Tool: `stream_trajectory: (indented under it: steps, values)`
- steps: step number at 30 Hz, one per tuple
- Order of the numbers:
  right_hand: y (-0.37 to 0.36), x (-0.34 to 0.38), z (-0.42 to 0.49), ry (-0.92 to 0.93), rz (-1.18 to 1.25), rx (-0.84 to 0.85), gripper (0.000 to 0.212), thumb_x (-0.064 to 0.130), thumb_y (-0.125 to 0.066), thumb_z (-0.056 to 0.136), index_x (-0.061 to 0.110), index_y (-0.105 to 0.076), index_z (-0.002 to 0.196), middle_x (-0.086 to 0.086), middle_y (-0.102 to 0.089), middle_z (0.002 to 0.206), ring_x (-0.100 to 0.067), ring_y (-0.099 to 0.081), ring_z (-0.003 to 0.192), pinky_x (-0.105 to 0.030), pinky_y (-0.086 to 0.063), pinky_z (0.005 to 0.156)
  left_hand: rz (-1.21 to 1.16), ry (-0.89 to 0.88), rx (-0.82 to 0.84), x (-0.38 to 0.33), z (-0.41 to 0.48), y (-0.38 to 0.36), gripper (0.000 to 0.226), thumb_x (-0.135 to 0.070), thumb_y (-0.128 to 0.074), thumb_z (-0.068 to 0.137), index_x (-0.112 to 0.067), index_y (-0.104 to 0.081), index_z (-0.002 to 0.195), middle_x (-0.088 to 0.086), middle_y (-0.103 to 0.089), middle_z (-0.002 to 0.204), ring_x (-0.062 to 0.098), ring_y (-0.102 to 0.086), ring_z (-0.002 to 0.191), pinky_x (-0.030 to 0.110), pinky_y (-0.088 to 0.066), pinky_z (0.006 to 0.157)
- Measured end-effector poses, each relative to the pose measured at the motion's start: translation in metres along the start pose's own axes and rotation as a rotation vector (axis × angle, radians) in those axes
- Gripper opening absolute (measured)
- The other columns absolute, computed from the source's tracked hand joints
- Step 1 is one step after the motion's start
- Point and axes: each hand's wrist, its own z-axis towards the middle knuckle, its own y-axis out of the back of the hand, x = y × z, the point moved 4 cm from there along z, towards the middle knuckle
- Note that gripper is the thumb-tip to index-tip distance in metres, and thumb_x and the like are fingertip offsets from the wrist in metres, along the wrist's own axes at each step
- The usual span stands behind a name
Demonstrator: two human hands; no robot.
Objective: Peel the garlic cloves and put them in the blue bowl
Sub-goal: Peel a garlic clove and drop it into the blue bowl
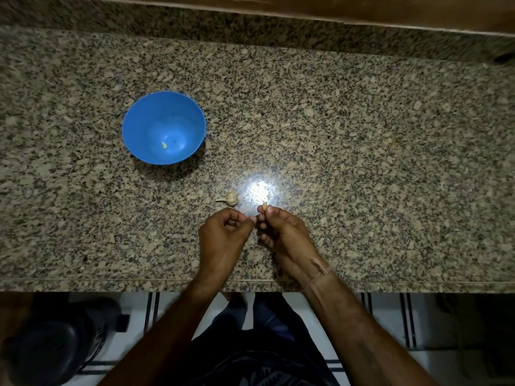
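- Granite counter [362,135], speckled, runs the full width below a wooden ledge [390,12]. White floor tiles [390,324] with dark stripes show beneath it.
- Blue bowl [145,126] stands left of centre, well apart from both hands.
- Left hand [223,232] is curled, its fingertips close to the right's. I cannot tell if it pinches anything.
- Right hand [281,232] pinches a garlic clove [264,204] at its fingertips.
- Garlic bulb [230,197] lies just beyond the left hand.
- One peeled clove [164,146] sits in the bowl's bottom.
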Motion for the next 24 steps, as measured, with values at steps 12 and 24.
stream_trajectory:
  steps: [12,24]
  values:
    - [0.004,0.009,-0.001,0.235,-0.373,0.05,0.03,0.03,-0.069,0.101,0.001,-0.077,0.097,-0.024,-0.076,0.096,-0.041,-0.072,0.092,-0.052,-0.057,0.094,0.021,-0.181,0.03,-0.014,0.0,-0.002,0.025,-0.008,-0.068,0.096,-0.023,-0.074,0.116,-0.009,-0.07,0.111,-0.003,-0.065,0.099,0.008,-0.05,0.078]
    - [-0.003,0.016,-0.01,0.363,-0.416,0.093,0.013,0.003,-0.065,0.101,0.005,-0.072,0.112,-0.022,-0.073,0.103,-0.036,-0.07,0.092,-0.048,-0.058,0.088,-0.182,-0.035,0.05,0.0,0.004,0.0,0.011,-0.009,-0.073,0.093,-0.017,-0.08,0.095,-0.005,-0.079,0.087,0.013,-0.076,0.085,0.036,-0.064,0.08]
